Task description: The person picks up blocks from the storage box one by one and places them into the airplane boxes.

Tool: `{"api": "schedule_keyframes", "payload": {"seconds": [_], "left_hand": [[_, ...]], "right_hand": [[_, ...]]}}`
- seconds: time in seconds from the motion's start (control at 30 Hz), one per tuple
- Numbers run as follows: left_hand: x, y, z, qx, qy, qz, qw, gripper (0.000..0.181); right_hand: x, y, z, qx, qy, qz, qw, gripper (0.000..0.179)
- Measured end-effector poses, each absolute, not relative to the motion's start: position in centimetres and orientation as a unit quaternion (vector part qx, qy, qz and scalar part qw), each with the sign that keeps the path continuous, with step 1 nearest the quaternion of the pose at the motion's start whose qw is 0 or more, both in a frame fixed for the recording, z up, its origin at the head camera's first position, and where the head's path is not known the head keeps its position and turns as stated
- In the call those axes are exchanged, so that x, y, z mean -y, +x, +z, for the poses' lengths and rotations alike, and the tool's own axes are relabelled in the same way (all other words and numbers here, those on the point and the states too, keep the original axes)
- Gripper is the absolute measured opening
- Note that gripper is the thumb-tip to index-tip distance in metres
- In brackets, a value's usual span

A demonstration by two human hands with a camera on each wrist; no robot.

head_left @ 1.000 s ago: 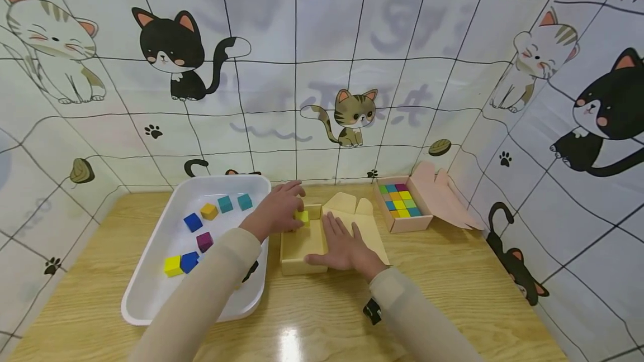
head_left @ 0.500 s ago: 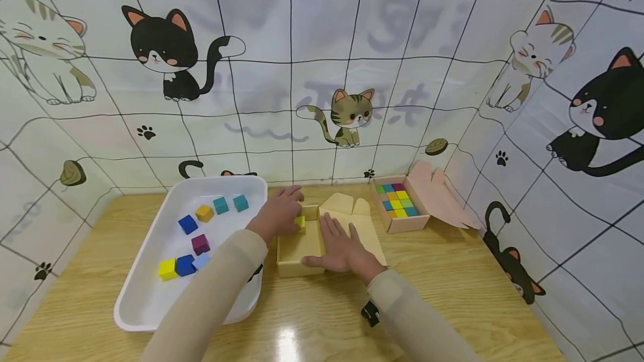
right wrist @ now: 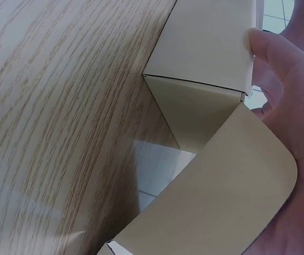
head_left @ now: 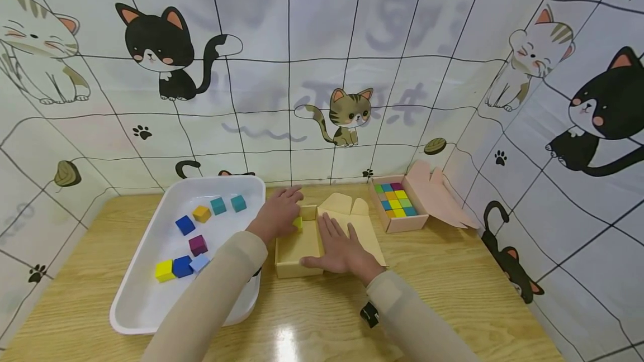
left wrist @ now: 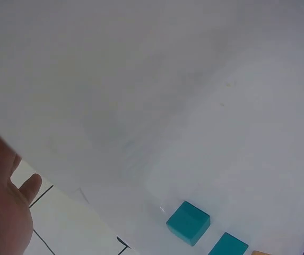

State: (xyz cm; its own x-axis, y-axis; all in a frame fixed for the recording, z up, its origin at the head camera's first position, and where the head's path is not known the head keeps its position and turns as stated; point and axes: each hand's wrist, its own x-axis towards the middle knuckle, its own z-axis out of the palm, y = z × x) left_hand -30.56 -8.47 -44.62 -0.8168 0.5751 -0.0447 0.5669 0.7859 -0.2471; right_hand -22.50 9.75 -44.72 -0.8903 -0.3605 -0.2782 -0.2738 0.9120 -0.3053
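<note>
In the head view, a pale yellow cardboard box (head_left: 300,268) stands open at the middle of the table, its lid (head_left: 367,233) folded out to the right. My left hand (head_left: 276,215) reaches into the box's far left corner and pinches a yellow cube (head_left: 298,224), partly hidden by the fingers. My right hand (head_left: 342,250) rests with spread fingers over the box's right edge and the lid. The right wrist view shows its thumb (right wrist: 266,45) at the box's side wall (right wrist: 205,40). Only part of my left hand (left wrist: 6,207) enters the left wrist view.
Left of the box, a white tray (head_left: 136,289) holds several cubes, including teal (head_left: 238,203), orange (head_left: 202,214), purple (head_left: 198,245) and blue (head_left: 185,225) ones. A pink box (head_left: 407,226) packed with coloured cubes stands at the back right, lid open. Patterned cloth (head_left: 261,94) surrounds the table.
My left hand has brought the yellow cube slightly lower into the box's far left corner. My right hand keeps its place. The head view has shifted a little.
</note>
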Motion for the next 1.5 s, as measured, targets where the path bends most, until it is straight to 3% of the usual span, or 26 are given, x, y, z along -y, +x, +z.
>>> {"api": "schedule_keyframes", "payload": {"seconds": [0.27,0.67,0.8,1.17,1.5], "left_hand": [[8.4,-30.3,-45.0,0.937,-0.31,0.156,0.044,0.039],[9.2,-29.9,-44.8,0.942,-0.302,0.137,0.045,0.032],[9.9,-29.7,-43.2,0.949,-0.301,0.09,0.037,0.029],[16.2,-28.3,-38.0,0.953,-0.283,0.006,0.106,0.024],[21.9,-26.3,-37.3,0.97,-0.233,-0.014,0.066,0.019]], "right_hand": [[-9.6,-22.4,-44.6,-0.964,-0.166,-0.128,0.165,0.11],[-9.5,-22.2,-44.6,-0.963,-0.173,-0.127,0.164,0.109],[-9.5,-22.4,-44.8,-0.963,-0.174,-0.124,0.166,0.109],[-9.9,-22.4,-44.8,-0.961,-0.171,-0.132,0.171,0.11],[-10.0,-22.4,-44.7,-0.96,-0.176,-0.13,0.175,0.11]]}}
